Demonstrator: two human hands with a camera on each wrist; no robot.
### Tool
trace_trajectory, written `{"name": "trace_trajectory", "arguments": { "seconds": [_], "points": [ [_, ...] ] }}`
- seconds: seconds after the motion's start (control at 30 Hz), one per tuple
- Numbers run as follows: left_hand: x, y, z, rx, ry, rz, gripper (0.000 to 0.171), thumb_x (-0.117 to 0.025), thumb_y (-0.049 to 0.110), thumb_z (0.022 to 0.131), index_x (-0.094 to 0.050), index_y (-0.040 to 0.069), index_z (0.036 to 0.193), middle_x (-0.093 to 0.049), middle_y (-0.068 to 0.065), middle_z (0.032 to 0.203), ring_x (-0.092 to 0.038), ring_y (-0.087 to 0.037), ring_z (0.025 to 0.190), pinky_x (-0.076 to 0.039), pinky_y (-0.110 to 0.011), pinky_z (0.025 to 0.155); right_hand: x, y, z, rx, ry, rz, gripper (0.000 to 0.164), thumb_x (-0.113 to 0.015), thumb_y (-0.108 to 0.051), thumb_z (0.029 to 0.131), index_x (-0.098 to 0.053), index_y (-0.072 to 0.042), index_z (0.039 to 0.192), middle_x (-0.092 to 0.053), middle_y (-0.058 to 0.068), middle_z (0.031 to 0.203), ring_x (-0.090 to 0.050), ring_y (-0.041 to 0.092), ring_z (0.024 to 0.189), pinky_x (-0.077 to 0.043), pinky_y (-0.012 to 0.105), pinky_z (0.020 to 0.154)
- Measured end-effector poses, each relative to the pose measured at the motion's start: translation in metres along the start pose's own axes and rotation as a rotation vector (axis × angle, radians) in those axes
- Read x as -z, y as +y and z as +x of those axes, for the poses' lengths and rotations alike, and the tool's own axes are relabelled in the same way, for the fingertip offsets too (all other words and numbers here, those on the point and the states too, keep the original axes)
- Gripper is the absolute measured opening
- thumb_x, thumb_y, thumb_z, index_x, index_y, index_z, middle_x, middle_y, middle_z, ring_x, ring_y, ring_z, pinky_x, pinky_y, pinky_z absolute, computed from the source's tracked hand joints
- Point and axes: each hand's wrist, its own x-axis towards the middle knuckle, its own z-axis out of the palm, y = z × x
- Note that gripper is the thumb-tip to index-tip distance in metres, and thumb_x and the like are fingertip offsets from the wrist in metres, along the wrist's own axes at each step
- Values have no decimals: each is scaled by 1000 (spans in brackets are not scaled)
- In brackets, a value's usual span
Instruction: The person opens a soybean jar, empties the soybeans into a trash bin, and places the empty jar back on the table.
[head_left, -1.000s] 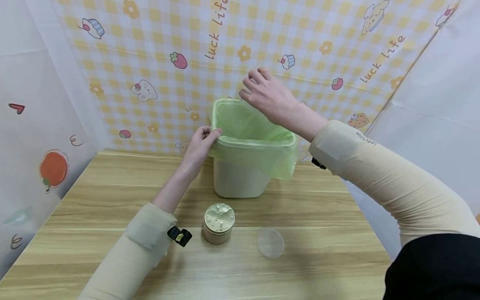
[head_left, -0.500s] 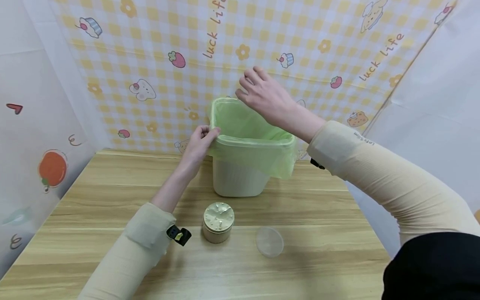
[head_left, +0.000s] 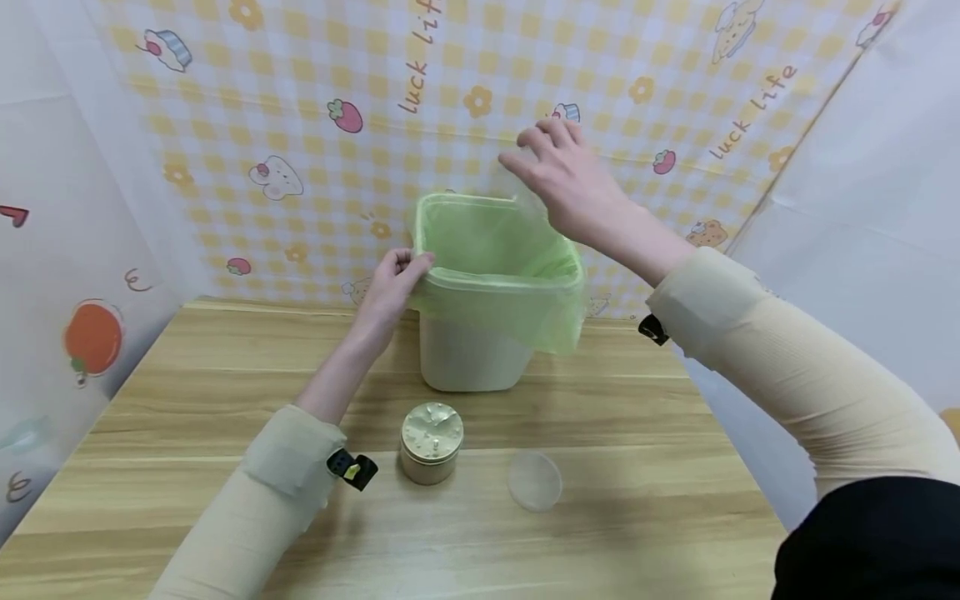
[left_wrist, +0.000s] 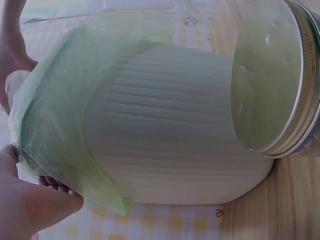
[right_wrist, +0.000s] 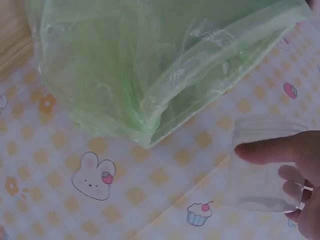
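A pale trash bin (head_left: 474, 354) lined with a green plastic bag (head_left: 517, 312) stands against the patterned backdrop. My left hand (head_left: 396, 283) pinches the bag and rim at the bin's left corner, thumb on top. Above the bin's right back corner, my right hand (head_left: 573, 179) grips a clear plastic jar (right_wrist: 265, 170), which the right wrist view shows between thumb and curled fingers. In the head view that hand partly hides the jar. A gold-topped can (head_left: 431, 442) with a dented lid stands on the table, and a clear round lid (head_left: 535, 481) lies to its right.
The wood-grain table (head_left: 630, 433) carries everything. A yellow checked cloth (head_left: 300, 108) hangs right behind the bin, with white panels (head_left: 862, 225) on both sides. A black rounded shape (head_left: 870, 542) fills the lower right corner.
My right hand has risen and moved right from over the bin's opening, bringing the jar into sight. My left hand keeps its pinch on the bag; the head view has shifted slightly.
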Motion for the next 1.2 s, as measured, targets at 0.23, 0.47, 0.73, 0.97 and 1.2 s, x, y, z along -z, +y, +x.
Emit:
{"name": "trace_trajectory", "arguments": {
  "seconds": [0.23,0.47,0.73,0.97,1.2],
  "points": [
    [0,0,0,2,-7,15,55,-58,41,102,-43,2,137,-47,1,118,-46,-17,116,-40,-35,112,3,18,-34,-242,30,214,87,-89,-3,69,-52,-10,148,-53,23,143,-40,46,136,-32,64,115],
    [0,1,-2,14,-5,37,61,-57,46,102,-41,2,142,-48,-4,129,-46,-21,127,-37,-39,120,-5,22,-77,-483,125,467,99,-97,-15,64,-50,-16,151,-53,18,148,-40,38,138,-35,62,114],
    [1,5,-2,3,-12,57,58,-55,47,102,-42,3,137,-47,1,122,-45,-18,122,-37,-37,116,-14,10,-122,-713,254,662,99,-98,-23,65,-50,-26,151,-57,8,145,-44,28,133,-38,57,110],
    [1,7,-1,-15,8,126,54,-53,47,103,-44,4,135,-46,3,118,-44,-13,113,-40,-30,103,-24,-5,-162,-798,351,884,96,-96,-12,67,-49,-24,150,-59,7,146,-50,19,132,-38,44,107],
    [0,8,0,-16,16,127,48,-53,45,103,-44,6,130,-44,5,113,-43,-11,109,-39,-28,98,-39,-18,-205,-833,268,1107,84,-91,-8,74,-50,-22,147,-58,4,144,-49,17,136,-41,38,109]
  ]
}}
